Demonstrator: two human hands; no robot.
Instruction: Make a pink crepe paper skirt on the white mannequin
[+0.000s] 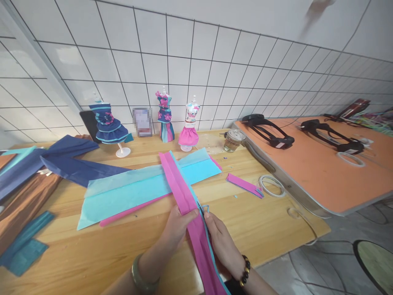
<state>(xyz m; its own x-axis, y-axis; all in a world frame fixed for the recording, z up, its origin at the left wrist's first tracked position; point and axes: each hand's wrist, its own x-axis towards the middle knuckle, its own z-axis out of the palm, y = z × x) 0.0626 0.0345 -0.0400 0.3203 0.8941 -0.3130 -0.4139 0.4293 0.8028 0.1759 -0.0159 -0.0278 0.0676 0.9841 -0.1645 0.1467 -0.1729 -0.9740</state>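
Observation:
A long pink strip with a light blue edge (179, 184) runs from mid-table down toward me. My left hand (178, 227) grips it, thumb on top and fingers beneath. At the strip's right edge, my right hand (219, 235) is closed on what look like small scissors; dark blades (200, 208) show at the blue edge, the handles hidden in the hand. A thin blue curl (206, 207) stands by the fingertips. Beneath the strip's far end lies a wide light blue piece (129, 196) with a pink border.
Three small dress forms, in a navy dress (112, 129), a mixed-colour dress (165, 116) and a pink skirt (188, 135), stand at the back. A glass cup (233, 141), a pink scrap (244, 185) and white tape rolls (272, 186) are rightward. Navy cloth (70, 157) lies left.

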